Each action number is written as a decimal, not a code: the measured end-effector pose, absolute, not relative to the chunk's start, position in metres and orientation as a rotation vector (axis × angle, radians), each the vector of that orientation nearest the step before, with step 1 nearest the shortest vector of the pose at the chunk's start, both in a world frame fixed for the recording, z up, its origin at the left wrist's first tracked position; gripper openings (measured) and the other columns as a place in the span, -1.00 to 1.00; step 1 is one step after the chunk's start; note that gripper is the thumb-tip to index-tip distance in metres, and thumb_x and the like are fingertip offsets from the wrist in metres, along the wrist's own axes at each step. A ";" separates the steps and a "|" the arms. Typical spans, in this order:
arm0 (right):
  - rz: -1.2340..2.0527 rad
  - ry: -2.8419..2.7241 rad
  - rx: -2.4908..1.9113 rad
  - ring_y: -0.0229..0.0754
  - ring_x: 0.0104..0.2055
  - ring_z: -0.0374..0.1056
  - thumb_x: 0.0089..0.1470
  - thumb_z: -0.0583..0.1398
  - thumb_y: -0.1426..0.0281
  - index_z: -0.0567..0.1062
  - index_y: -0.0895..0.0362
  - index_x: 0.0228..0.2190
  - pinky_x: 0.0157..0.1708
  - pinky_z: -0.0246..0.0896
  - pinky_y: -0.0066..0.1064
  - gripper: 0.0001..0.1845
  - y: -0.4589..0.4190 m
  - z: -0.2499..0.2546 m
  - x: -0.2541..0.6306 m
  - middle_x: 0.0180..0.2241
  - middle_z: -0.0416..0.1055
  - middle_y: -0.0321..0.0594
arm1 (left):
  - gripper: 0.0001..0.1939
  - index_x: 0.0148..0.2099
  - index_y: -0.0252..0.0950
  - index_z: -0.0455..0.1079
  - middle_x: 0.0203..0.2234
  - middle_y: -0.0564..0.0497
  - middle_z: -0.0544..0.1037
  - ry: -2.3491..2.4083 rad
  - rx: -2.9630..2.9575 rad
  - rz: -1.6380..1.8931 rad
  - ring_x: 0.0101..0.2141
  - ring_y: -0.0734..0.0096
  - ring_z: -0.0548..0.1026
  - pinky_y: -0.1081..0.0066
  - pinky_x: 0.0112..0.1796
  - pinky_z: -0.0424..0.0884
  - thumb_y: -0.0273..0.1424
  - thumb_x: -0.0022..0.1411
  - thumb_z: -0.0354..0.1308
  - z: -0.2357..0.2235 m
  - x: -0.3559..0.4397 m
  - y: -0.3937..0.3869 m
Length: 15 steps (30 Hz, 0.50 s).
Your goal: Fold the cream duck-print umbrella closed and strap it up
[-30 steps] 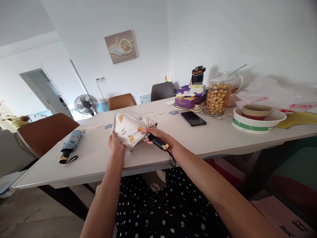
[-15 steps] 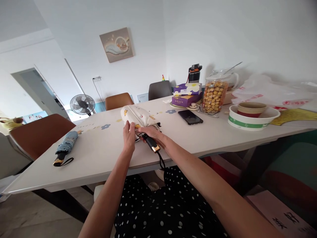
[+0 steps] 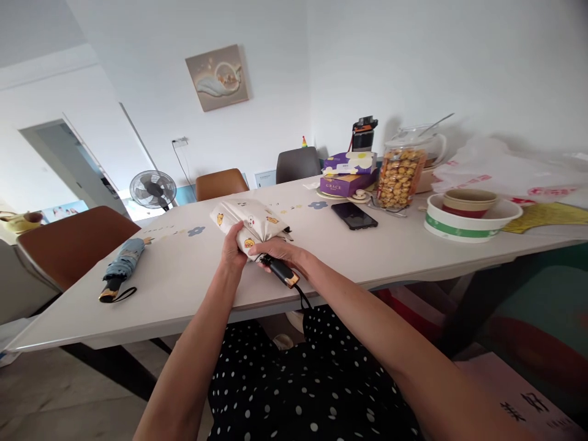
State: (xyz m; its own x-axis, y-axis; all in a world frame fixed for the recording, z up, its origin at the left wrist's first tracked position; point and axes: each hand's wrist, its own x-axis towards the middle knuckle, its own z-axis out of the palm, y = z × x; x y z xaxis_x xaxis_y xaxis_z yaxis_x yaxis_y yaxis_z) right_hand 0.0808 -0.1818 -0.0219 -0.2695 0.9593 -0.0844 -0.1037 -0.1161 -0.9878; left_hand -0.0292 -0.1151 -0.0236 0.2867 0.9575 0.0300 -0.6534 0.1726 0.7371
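Observation:
Between my hands is a cream folding umbrella (image 3: 250,222) with small cartoon prints, its canopy loosely gathered and its black handle with a gold end pointing back at me. My left hand (image 3: 234,246) grips the near left edge of the canopy, thumb on top and the other fingers mostly hidden beneath. Across the canopy's base, just above the handle, my right hand (image 3: 278,250) is closed on the gathered fabric. A wrist strap hangs from the handle past the table edge. To the left, a blue folded umbrella (image 3: 125,262) lies on the white table (image 3: 184,300).
Right of the umbrella lies a black phone (image 3: 353,215). Behind it are purple tissue boxes (image 3: 345,184), a jar of round brown snacks (image 3: 400,177) and a black bottle (image 3: 364,135). Farther right are a white bowl (image 3: 459,229) holding a paper bowl, and plastic bags (image 3: 500,174).
My left hand has shifted slightly left and closed around the canopy's edge. The cream fabric is spread wider and flatter to the left. My right hand stays at the base.

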 end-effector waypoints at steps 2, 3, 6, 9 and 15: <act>1.496 -1.290 -1.054 -0.32 -0.68 0.24 -0.21 0.34 0.31 0.38 0.22 -0.44 -0.80 0.16 -0.55 -0.68 -0.181 -0.023 0.078 -0.65 0.35 -0.27 | -0.75 -0.20 -0.35 0.41 -0.32 -0.06 0.55 0.543 0.684 1.268 -0.25 0.21 0.52 0.26 -0.14 0.44 -0.42 0.00 0.17 -0.024 -0.030 -0.115; 1.475 -1.307 -1.055 -0.29 -0.65 0.28 -0.22 0.35 0.30 0.38 0.22 -0.41 -0.80 0.19 -0.54 -0.65 -0.181 -0.024 0.077 -0.61 0.37 -0.25 | -0.76 -0.22 -0.35 0.40 -0.33 -0.06 0.54 0.567 0.667 1.282 -0.25 0.21 0.52 0.26 -0.14 0.45 -0.42 0.00 0.17 -0.024 -0.031 -0.116; 1.421 -1.336 -1.040 -0.19 -0.56 0.39 -0.24 0.37 0.27 0.37 0.19 -0.33 -0.76 0.29 -0.48 -0.56 -0.178 -0.025 0.076 -0.49 0.43 -0.18 | -0.78 -0.24 -0.36 0.40 -0.35 -0.07 0.54 0.598 0.637 1.291 -0.27 0.20 0.52 0.25 -0.15 0.45 -0.43 -0.01 0.15 -0.023 -0.033 -0.116; 1.430 -1.316 -1.014 -0.11 -0.49 0.45 -0.25 0.38 0.23 0.35 0.16 -0.26 -0.73 0.34 -0.44 -0.48 -0.176 -0.027 0.075 -0.43 0.44 -0.16 | -0.75 -0.21 -0.36 0.40 -0.32 -0.06 0.54 0.555 0.628 1.330 -0.26 0.22 0.51 0.26 -0.14 0.44 -0.43 -0.01 0.14 -0.021 -0.035 -0.118; 1.636 -1.298 -1.037 -0.29 -0.66 0.30 -0.17 0.32 0.11 0.36 0.18 -0.37 -0.79 0.22 -0.51 -0.55 -0.172 -0.032 0.076 -0.51 0.42 -0.19 | -0.66 -0.17 -0.34 0.40 -0.30 -0.10 0.54 0.630 0.626 1.244 -0.20 0.09 0.50 0.19 -0.16 0.44 -0.26 0.01 0.16 -0.017 -0.037 -0.124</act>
